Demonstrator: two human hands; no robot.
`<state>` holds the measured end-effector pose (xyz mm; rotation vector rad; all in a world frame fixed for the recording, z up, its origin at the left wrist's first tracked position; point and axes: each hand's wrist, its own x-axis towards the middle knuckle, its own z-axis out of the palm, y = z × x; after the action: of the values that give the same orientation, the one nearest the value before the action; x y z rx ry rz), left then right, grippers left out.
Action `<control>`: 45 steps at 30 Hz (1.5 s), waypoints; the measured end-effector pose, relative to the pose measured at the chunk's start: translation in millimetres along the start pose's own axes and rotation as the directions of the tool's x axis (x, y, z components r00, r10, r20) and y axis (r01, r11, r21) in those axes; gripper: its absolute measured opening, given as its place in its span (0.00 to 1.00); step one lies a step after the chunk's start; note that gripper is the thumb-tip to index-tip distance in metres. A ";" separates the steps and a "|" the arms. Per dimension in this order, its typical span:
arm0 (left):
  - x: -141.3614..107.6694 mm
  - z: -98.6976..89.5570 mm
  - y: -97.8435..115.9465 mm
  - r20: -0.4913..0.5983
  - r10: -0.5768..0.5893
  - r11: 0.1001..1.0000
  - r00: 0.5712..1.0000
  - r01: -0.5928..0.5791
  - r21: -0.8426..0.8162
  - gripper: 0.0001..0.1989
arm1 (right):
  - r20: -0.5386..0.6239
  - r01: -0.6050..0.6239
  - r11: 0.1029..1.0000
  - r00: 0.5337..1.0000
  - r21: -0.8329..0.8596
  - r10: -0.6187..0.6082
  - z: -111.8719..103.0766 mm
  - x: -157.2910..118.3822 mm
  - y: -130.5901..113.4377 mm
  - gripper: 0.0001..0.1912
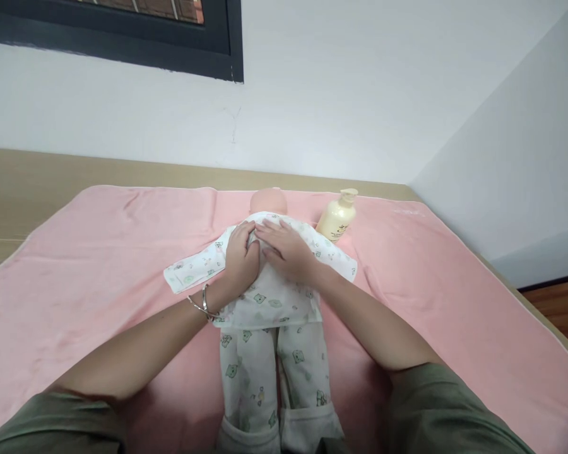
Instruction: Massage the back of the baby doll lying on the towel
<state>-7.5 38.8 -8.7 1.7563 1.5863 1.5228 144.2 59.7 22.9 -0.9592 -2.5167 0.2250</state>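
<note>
Together, two hands rest on one dressed doll.

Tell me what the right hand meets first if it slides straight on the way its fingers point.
Most likely the left hand, lying on the printed shirt just ahead of the right hand; whether they already touch is unclear.

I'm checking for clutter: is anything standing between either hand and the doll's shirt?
Nothing visible does: the left hand and right hand both lie directly on the shirt. The bottle is beside the sleeve on the right, out of both hands' way.
</note>
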 end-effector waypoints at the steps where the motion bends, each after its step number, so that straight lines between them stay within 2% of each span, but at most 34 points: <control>1: -0.1 0.5 -0.6 -0.001 0.000 1.000 1.000 0.000 0.016 0.21 | 0.002 -0.066 0.998 0.998 -0.005 0.066 -3.1 4.2 9.2 0.27; 3: -0.3 1.7 -2.1 -0.004 -0.001 0.999 1.000 0.001 0.037 0.21 | -0.020 -0.258 0.964 0.966 -0.061 0.257 -7.5 8.7 18.5 0.29; 5: -0.6 2.8 -3.4 -0.006 0.002 0.999 1.000 -0.002 0.041 0.21 | -0.055 -0.426 0.894 0.905 -0.141 0.423 -8.5 6.9 13.4 0.32; 7: -1.2 3.3 -4.5 -0.009 0.000 0.999 1.000 0.000 0.034 0.21 | -0.095 -0.485 0.846 0.874 -0.221 0.476 -6.1 -0.2 -3.5 0.33; 9: -1.8 3.4 -5.4 -0.013 -0.005 1.000 1.000 0.005 0.028 0.21 | -0.130 -0.433 0.857 0.901 -0.279 0.414 -1.7 -9.4 -24.0 0.33; 12: -2.2 3.2 -6.9 -0.018 -0.005 1.000 1.000 0.006 0.021 0.20 | -0.087 -0.187 0.948 0.982 -0.257 0.170 3.9 -17.4 -40.5 0.30; 14: -2.0 3.3 -8.1 -0.025 0.008 1.000 1.000 -0.007 0.016 0.21 | -0.025 -0.023 0.985 1.000 -0.170 0.019 3.8 -14.8 -34.0 0.29; 16: -1.6 3.6 -9.4 -0.021 0.015 1.000 1.000 -0.015 0.017 0.21 | 0.027 0.043 0.996 0.999 -0.076 -0.041 0.0 -6.9 -17.3 0.28; 18: -1.6 3.9 -10.2 -0.009 0.005 1.000 1.000 -0.005 0.027 0.22 | 0.055 -0.029 0.998 0.998 -0.047 0.032 -5.9 2.1 0.1 0.28; 20: -2.2 3.9 -9.8 0.002 -0.013 0.999 1.000 0.013 0.037 0.22 | 0.050 -0.202 0.975 0.977 -0.090 0.207 -11.1 7.6 8.1 0.31; 22: -3.2 3.4 -8.3 0.011 -0.028 0.998 1.000 0.027 0.048 0.21 | 0.008 -0.375 0.913 0.924 -0.162 0.381 -12.8 6.6 2.3 0.35; 24: -3.8 2.6 -6.3 0.026 -0.050 0.997 0.998 0.049 0.061 0.21 | -0.045 -0.450 0.861 0.890 -0.238 0.453 -9.7 -0.9 -14.4 0.35; 26: -3.8 1.6 -4.7 0.037 -0.071 0.995 0.997 0.068 0.072 0.22 | -0.088 -0.404 0.865 0.914 -0.298 0.397 -3.4 -11.3 -34.3 0.33; 28: -3.4 0.9 -4.1 0.040 -0.073 0.995 0.997 0.069 0.077 0.22 | -0.074 -0.252 0.916 0.968 -0.311 0.241 2.7 -19.1 -47.7 0.30; 30: -2.9 0.5 -4.0 0.029 -0.052 0.995 0.998 0.049 0.084 0.22 | -0.027 -0.102 0.960 0.995 -0.263 0.098 5.4 -20.3 -48.2 0.29; 32: -2.7 0.5 -4.2 0.028 -0.012 0.994 1.000 0.009 0.105 0.22 | 0.016 -0.027 0.984 0.999 -0.176 0.031 3.3 -14.4 -35.3 0.29; 35: -3.5 1.1 -4.3 0.043 0.078 0.986 0.996 -0.083 0.145 0.22 | 0.081 -0.061 0.995 0.994 -0.083 0.068 -5.7 0.2 -6.1 0.30; 38: -5.7 1.5 -4.9 0.052 0.149 0.977 0.987 -0.156 0.149 0.22 | 0.107 -0.204 0.972 0.970 -0.118 0.217 -13.1 7.9 6.3 0.38; 40: -7.1 1.2 -5.4 0.064 0.151 0.978 0.986 -0.159 0.135 0.22 | 0.074 -0.295 0.937 0.947 -0.186 0.313 -14.0 4.8 -3.1 0.40; 42: -6.5 0.4 -5.7 0.083 0.121 0.984 0.989 -0.130 0.125 0.23 | 0.011 -0.368 0.891 0.923 -0.266 0.385 -11.9 -4.2 -23.0 0.37; 44: -2.4 -0.5 -6.2 0.117 0.082 0.987 0.990 -0.097 0.128 0.24 | -0.042 -0.393 0.861 0.915 -0.323 0.401 -8.3 -15.0 -44.2 0.34; 45: 1.1 -0.9 -6.5 0.145 0.067 0.987 0.987 -0.087 0.138 0.25 | -0.045 -0.361 0.871 0.929 -0.333 0.368 -6.5 -19.5 -52.1 0.33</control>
<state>-11.8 41.5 -13.0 1.9776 1.6108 1.3132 129.1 7.7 37.7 -1.5791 -2.4144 -0.0922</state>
